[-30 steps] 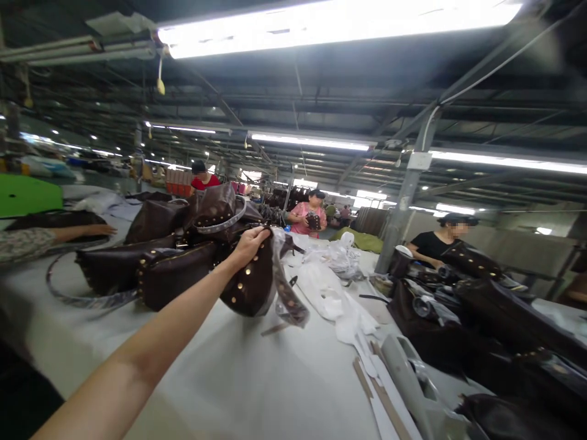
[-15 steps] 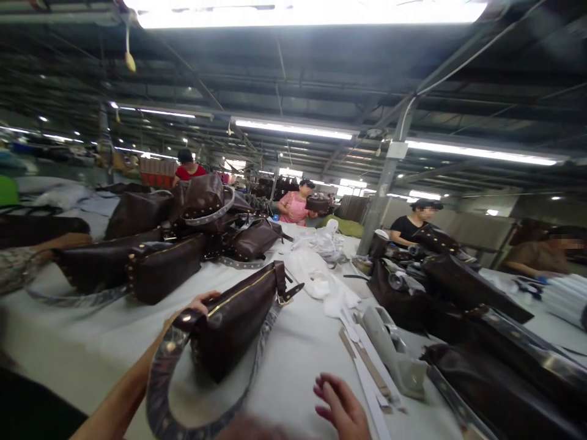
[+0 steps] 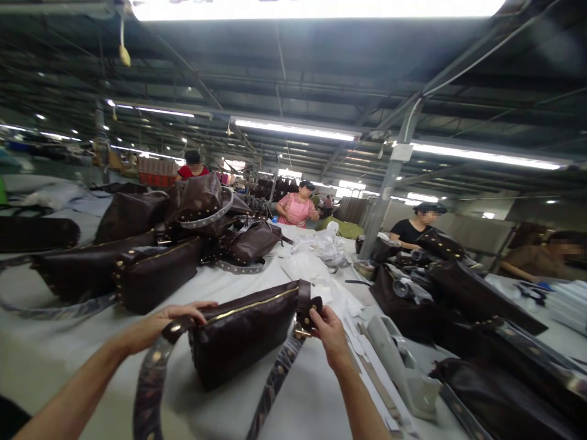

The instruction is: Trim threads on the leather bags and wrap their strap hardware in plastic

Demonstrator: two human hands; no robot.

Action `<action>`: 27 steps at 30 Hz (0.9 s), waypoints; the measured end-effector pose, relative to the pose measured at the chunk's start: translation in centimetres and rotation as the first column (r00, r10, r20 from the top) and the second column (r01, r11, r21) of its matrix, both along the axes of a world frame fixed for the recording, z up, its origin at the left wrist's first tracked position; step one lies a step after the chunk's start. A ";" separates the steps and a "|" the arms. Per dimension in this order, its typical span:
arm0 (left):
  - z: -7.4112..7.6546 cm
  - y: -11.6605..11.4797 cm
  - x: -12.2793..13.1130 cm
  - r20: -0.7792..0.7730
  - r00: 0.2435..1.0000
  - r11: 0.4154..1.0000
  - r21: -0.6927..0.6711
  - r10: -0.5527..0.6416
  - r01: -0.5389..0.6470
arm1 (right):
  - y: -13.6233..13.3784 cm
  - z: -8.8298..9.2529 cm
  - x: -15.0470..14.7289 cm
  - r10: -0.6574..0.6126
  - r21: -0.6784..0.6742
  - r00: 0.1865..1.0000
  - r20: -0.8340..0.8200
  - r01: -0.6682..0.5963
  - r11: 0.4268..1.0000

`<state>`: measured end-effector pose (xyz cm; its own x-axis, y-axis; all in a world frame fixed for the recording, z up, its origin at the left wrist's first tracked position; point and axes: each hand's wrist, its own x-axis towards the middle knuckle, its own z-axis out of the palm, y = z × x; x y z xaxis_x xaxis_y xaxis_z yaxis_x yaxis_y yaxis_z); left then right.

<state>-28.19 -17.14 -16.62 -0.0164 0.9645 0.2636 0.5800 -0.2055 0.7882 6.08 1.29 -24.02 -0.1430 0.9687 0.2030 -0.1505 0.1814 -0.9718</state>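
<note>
A dark brown leather handbag [image 3: 243,333] with a gold zip and brass studs lies on the white table [image 3: 316,391] just in front of me. My left hand [image 3: 158,324] grips its left end where the strap joins. The bag's right end is pinched by my right hand [image 3: 328,330], fingers closed on the strap tab by the gold buckle. Its plastic-wrapped studded strap [image 3: 151,391] loops down toward me.
A heap of similar brown bags [image 3: 151,256] lies at the left and back. More bags [image 3: 463,299] crowd the right side. White paper sheets [image 3: 316,269] and card strips [image 3: 371,379] lie between. Several people work at the far tables; a steel post [image 3: 385,195] rises there.
The left hand pulled one bag off the pile and set it down close to me. The right hand came up from below and took hold of the bag's right end.
</note>
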 end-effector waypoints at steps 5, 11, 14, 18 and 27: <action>4.6 -1.6 0.7 -0.138 0.938 0.942 0.158 0.318 -0.296 | -1.4 2.6 1.4 -0.185 0.214 0.973 0.134 0.154 0.965; 1.2 -1.7 15.3 -0.148 0.974 0.979 0.143 0.169 -0.148 | -4.1 4.8 -0.6 -0.128 0.152 0.989 0.071 0.116 0.982; -1.2 0.6 20.2 -0.050 0.984 0.982 0.091 0.173 -0.168 | -5.6 5.4 -1.0 -0.065 0.103 0.997 0.042 0.060 0.993; -2.0 3.4 22.8 0.123 0.971 0.962 0.156 0.206 -0.224 | -7.0 5.7 -0.8 -0.098 0.164 0.992 0.080 0.084 0.983; -3.2 5.3 21.6 0.207 0.978 0.935 0.348 0.001 -0.075 | -8.0 7.5 -0.4 -0.183 0.331 0.967 0.175 0.117 0.936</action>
